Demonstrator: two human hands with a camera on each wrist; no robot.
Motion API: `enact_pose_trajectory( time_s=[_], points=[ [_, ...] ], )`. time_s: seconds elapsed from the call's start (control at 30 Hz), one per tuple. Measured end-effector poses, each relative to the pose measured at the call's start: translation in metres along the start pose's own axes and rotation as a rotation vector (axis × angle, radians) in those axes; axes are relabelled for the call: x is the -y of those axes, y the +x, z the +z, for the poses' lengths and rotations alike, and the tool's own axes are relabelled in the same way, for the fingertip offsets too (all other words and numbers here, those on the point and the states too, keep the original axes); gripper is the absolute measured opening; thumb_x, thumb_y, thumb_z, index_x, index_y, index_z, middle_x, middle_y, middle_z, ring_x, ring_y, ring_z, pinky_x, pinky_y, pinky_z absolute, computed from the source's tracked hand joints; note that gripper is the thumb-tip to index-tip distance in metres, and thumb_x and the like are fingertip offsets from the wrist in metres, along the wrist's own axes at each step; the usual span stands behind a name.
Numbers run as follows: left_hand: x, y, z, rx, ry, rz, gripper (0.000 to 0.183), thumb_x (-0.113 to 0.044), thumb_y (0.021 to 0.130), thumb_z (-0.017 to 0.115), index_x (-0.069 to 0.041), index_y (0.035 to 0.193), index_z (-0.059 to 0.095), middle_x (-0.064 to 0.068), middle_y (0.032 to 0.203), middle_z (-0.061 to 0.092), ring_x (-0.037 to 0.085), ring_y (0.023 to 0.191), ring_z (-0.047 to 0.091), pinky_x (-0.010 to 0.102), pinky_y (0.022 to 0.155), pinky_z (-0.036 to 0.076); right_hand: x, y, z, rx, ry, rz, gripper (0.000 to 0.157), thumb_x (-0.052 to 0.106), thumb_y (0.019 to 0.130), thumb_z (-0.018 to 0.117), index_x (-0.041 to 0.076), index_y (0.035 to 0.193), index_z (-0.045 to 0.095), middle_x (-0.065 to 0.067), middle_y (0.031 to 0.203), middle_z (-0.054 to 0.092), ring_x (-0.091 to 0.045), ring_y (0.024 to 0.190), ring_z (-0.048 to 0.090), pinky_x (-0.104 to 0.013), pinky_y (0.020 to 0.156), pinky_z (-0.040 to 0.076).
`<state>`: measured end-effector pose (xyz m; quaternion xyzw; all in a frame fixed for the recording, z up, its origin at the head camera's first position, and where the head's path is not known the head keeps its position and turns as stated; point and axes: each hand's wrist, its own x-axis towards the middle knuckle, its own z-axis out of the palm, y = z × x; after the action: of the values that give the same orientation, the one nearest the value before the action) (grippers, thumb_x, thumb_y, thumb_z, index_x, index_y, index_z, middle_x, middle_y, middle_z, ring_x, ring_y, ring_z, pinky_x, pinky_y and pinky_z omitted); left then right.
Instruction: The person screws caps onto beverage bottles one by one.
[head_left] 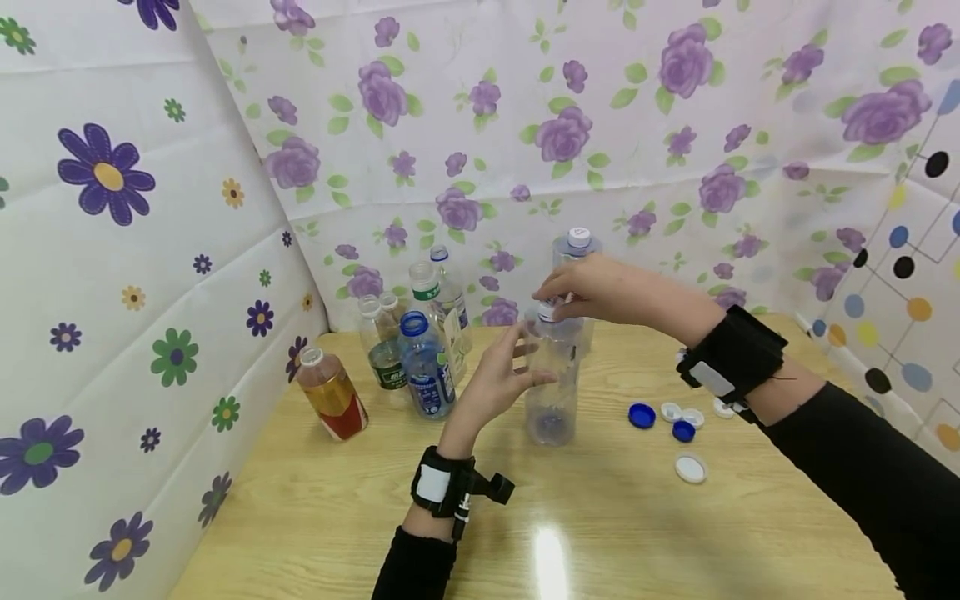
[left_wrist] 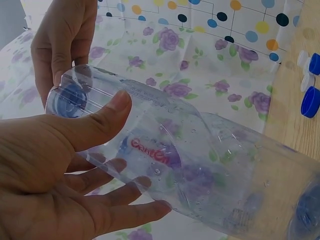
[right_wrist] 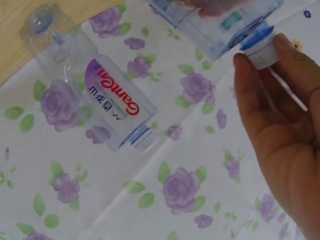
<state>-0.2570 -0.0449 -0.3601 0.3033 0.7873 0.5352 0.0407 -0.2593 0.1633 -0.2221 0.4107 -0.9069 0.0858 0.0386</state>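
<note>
A tall clear plastic bottle [head_left: 551, 383] stands upright on the table. In the head view my right hand [head_left: 592, 287] is over its top, pinching the white cap [right_wrist: 262, 54] at the bottle's neck between thumb and fingers. Beside the bottle's upper body is my left hand [head_left: 498, 375], its thumb in front and its fingers spread along the side. The left wrist view shows this left hand [left_wrist: 65, 155] with loosely extended fingers against the clear wall. Behind stands a second clear bottle [right_wrist: 112, 100] with a white cap and a red-lettered label.
Several uncapped bottles stand at the left, among them a blue one [head_left: 427, 375] and one with a red and gold label [head_left: 336, 400]. Loose blue caps [head_left: 642, 416] and white caps [head_left: 690, 468] lie at the right. Flowered cloth [head_left: 450, 125] walls the table's back.
</note>
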Motion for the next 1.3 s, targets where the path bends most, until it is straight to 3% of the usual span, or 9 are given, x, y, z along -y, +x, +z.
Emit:
enact_pose_trajectory(
  time_s=[0.13,0.3,0.57,0.67,0.83,1.1,1.3],
  points=[
    [0.0,-0.001,0.001,-0.009,-0.009,0.001,0.079,-0.014,0.091,0.077,-0.008,0.156,0.033,0.014,0.16,0.035,0.037,0.138,0.048,0.043,0.101,0.054,-0.003,-0.003,0.0,0.012,0.027,-0.056,0.034,0.002,0.098,0.066,0.001,0.131,0.067,-0.019,0.127,0.067,-0.03,0.102,0.07,-0.04,0.083,0.059],
    [0.001,-0.001,0.001,-0.015,0.018,-0.005,0.08,-0.014,0.091,0.077,-0.008,0.156,0.033,0.015,0.159,0.037,0.035,0.138,0.049,0.041,0.1,0.054,-0.001,-0.002,0.0,0.03,0.044,-0.022,0.031,0.004,0.099,0.064,0.001,0.13,0.066,-0.016,0.123,0.067,-0.031,0.109,0.066,-0.043,0.089,0.057],
    [0.002,-0.001,0.0,-0.019,0.035,-0.001,0.081,-0.013,0.09,0.078,-0.009,0.157,0.033,0.017,0.155,0.039,0.035,0.136,0.051,0.043,0.101,0.054,0.003,0.0,0.011,-0.052,-0.063,0.049,0.026,0.017,0.1,0.066,0.0,0.12,0.07,-0.012,0.105,0.066,-0.028,0.096,0.067,-0.04,0.083,0.058],
    [0.002,-0.001,0.0,-0.025,0.039,-0.003,0.08,-0.013,0.09,0.079,-0.01,0.156,0.034,0.017,0.151,0.042,0.035,0.135,0.052,0.042,0.1,0.054,0.005,0.0,0.012,-0.075,-0.058,0.057,0.027,0.019,0.099,0.067,0.0,0.117,0.071,-0.012,0.102,0.066,-0.027,0.093,0.067,-0.04,0.082,0.058],
    [0.003,0.001,0.002,-0.022,0.036,-0.013,0.078,-0.013,0.089,0.079,-0.008,0.154,0.036,0.017,0.15,0.043,0.034,0.135,0.053,0.041,0.099,0.055,0.006,-0.002,0.006,-0.033,-0.025,0.053,0.027,0.012,0.099,0.067,-0.002,0.122,0.07,-0.015,0.107,0.069,-0.028,0.094,0.068,-0.04,0.081,0.058],
    [0.001,0.001,0.002,-0.022,0.017,-0.043,0.081,-0.013,0.089,0.08,-0.007,0.156,0.034,0.019,0.151,0.042,0.035,0.135,0.052,0.043,0.1,0.054,0.003,-0.008,0.001,-0.011,-0.015,-0.052,0.034,-0.002,0.096,0.066,0.0,0.13,0.067,-0.018,0.127,0.068,-0.036,0.116,0.065,-0.045,0.092,0.057],
    [0.002,0.001,0.001,-0.033,0.0,-0.048,0.081,-0.012,0.088,0.08,-0.006,0.155,0.035,0.021,0.15,0.042,0.036,0.135,0.053,0.045,0.101,0.053,0.007,-0.003,0.003,0.017,-0.036,0.016,0.03,0.003,0.098,0.065,0.0,0.128,0.068,-0.016,0.121,0.069,-0.033,0.111,0.066,-0.044,0.093,0.056]
  ],
)
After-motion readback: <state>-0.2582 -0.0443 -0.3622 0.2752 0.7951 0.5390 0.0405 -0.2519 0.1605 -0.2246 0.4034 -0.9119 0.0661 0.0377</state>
